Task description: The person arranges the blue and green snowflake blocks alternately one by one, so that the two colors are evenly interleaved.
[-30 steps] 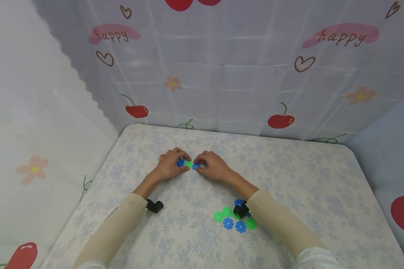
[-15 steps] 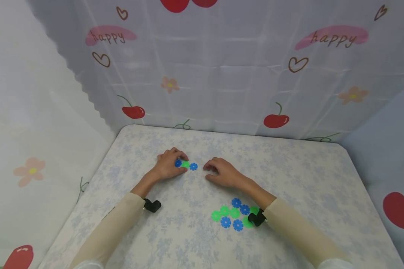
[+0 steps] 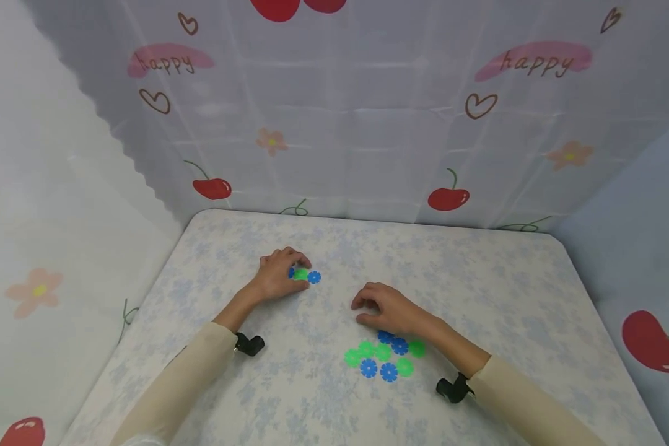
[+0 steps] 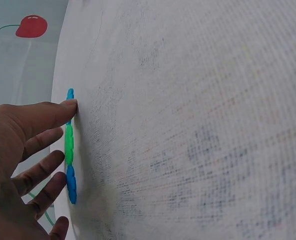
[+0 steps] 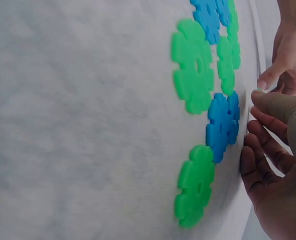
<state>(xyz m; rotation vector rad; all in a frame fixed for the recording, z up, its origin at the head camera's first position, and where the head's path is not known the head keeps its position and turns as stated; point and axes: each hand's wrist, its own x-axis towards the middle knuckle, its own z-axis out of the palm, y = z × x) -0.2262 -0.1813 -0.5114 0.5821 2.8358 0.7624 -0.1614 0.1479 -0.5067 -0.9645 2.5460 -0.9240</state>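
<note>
In the head view, my left hand (image 3: 279, 274) holds a joined row of flat, notched plastic snowflake discs at the far left-centre of the table. The row runs from a blue disc, mostly behind the hand, through a green disc (image 3: 301, 274) to another blue disc (image 3: 314, 277). In the left wrist view, the thumb (image 4: 55, 114) crosses one blue end while the fingers lie along the other side. My right hand (image 3: 393, 308), fingers loosely bent and holding nothing, hovers just beyond a group of loose snowflake discs. A green disc (image 5: 193, 187) lies nearest it in the right wrist view.
Several loose blue and green discs lie flat near the table's middle front, among them a blue disc (image 3: 388, 372) and a green disc (image 3: 352, 358). A patterned cloth covers the table (image 3: 479, 297). Printed curtains (image 3: 357, 124) hang along its back and sides.
My right hand has let go of the row's right end and drawn back right and nearer, toward the loose discs. My left hand stays at the row. The view has shifted slightly.
</note>
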